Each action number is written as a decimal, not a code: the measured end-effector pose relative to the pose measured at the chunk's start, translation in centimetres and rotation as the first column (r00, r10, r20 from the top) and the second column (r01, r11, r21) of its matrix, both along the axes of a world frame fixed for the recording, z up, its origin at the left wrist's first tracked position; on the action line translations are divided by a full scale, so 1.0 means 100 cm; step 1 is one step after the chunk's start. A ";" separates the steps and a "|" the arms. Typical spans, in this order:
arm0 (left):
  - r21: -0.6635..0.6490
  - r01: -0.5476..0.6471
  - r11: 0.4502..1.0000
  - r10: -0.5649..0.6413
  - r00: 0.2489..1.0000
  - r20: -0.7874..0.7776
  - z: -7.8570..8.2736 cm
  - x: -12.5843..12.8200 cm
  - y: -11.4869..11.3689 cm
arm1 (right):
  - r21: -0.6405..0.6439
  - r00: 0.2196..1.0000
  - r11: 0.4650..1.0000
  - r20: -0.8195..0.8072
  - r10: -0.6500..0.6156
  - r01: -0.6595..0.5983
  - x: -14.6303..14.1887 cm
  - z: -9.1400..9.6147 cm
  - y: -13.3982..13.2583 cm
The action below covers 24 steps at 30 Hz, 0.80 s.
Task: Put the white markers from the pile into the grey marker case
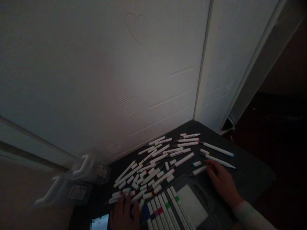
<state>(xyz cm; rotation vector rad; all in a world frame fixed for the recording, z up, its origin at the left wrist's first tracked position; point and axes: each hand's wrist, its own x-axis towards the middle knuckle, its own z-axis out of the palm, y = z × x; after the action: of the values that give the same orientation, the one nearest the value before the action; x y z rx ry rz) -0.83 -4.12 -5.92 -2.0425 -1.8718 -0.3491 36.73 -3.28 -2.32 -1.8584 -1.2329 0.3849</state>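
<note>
The right hand (222, 182) lies palm down on the dark tabletop (254, 179), about midway between its far corner and its near edge; the fingers are stretched forward and loosely apart, clasping nothing that shows, and their tips touch or nearly touch a short white marker (198, 171) that lies apart from the rest. The left hand (124, 213) rests flat near the near edge, fingers extended and narrow together, their tips on the nearest markers of the heap; whether it pinches one I cannot tell in this dim light.

The heap of markers (153, 167) spreads along the far left edge, where the tabletop meets the white wall panel (127, 103) with its pressed hearts; the pens lie crosswise and touching, some capped in colour. Two longer pens (219, 155) lie side by side just beyond the right fingertips, toward the right edge.

Between the hands, at the near edge, sits an open grey marker case (206, 199); a row of markers (165, 207) stands slotted in its left part, caps aligned, and a pale panel beside them is bare.

In my judgement a slim, round pen such as this is best rolled onto the fingertips and pinched at its middle, cap end checked before lifting, so that it does not skid into its neighbours.

Clear handled boxes (81, 167) blur beyond the left corner; a lit screen (102, 222) shows beside the left hand.
</note>
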 end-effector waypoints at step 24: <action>0.160 0.035 0.986 -0.067 0.978 0.197 0.027 0.024 -0.002 | -0.105 0.837 0.963 0.477 0.267 -0.247 -0.014 0.015 0.001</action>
<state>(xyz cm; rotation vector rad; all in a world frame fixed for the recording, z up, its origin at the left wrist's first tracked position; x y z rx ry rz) 1.54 -4.27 -3.25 -2.0159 -1.8417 -0.7178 35.32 -3.22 -0.80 -1.8894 -1.8425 0.0743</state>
